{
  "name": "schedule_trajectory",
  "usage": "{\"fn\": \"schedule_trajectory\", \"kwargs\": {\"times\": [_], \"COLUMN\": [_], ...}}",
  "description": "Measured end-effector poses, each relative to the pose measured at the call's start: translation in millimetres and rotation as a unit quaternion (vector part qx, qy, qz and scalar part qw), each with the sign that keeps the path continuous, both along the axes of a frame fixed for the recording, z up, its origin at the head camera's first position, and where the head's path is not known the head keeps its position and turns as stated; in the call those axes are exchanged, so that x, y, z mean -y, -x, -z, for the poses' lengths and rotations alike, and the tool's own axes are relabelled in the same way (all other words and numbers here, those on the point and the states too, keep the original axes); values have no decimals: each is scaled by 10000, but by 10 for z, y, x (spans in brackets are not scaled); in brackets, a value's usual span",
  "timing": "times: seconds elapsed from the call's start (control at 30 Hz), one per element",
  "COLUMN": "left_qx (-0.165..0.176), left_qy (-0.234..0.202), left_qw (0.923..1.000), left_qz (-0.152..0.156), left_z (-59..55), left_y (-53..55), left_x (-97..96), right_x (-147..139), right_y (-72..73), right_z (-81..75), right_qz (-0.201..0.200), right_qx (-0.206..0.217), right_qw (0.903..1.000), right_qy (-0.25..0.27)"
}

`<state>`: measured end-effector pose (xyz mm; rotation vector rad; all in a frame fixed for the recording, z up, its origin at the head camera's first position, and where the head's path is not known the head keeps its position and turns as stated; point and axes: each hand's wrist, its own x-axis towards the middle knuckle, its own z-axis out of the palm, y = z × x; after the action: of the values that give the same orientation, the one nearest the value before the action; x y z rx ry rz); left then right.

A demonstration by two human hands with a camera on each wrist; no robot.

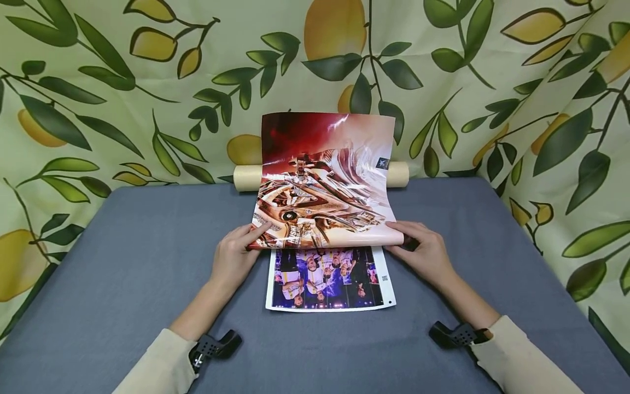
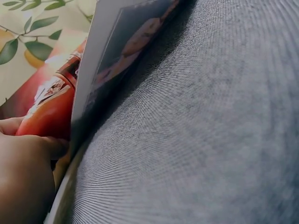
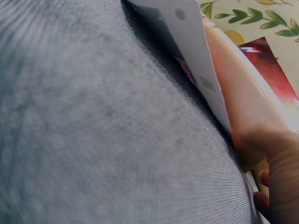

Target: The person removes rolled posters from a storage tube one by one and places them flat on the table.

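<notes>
A glossy poster [image 1: 325,186] with a reddish-brown motorcycle picture lies in the middle, its upper part standing up at the back and its near edge curled. My left hand [image 1: 233,258] pinches the near left corner, thumb and fingers on the rolled edge. At the near right corner, my right hand [image 1: 427,254] pinches the same edge. Beneath the poster is a white-bordered sheet [image 1: 327,279] with a group photo, upside down from here; its far part is hidden. In the left wrist view the poster [image 2: 49,112] bulges under the fingers, beside the sheet's raised edge [image 2: 84,102].
Behind the poster lies a cream-coloured roll [image 1: 248,178], its two ends sticking out at either side. A grey cloth [image 1: 147,251] covers the table. A curtain [image 1: 275,33] printed with leaves and lemons hangs at the back and sides.
</notes>
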<state>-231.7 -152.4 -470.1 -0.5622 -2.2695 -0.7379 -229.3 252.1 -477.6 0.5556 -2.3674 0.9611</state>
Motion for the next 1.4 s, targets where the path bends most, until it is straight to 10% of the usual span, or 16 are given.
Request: {"fn": "schedule_trajectory", "kwargs": {"times": [0.33, 0.53, 0.93, 1.17, 1.4], "left_qx": [-436, -404, 716, 2574, 2392], "left_qy": [-1206, -904, -127, -138, -364], "left_qw": [9911, 9951, 9969, 9658, 9683], "left_qz": [358, 17, -294, 265, 625], "left_z": [-211, -150, -105, -72, -73], "left_y": [404, 450, 280, 198, 175], "left_x": [-182, -173, -104, -68, -37], "right_x": [-31, 28, 50, 53, 63], "right_y": [286, 452, 315, 256, 203], "right_z": [-249, -181, -123, -48, -39], "right_qz": [7, 157, 277, 305, 335], "right_qx": [-865, -583, 314, 312, 348], "right_qw": [9917, 9938, 9990, 9977, 9965], "right_qy": [946, 938, 185, 513, 680]}}
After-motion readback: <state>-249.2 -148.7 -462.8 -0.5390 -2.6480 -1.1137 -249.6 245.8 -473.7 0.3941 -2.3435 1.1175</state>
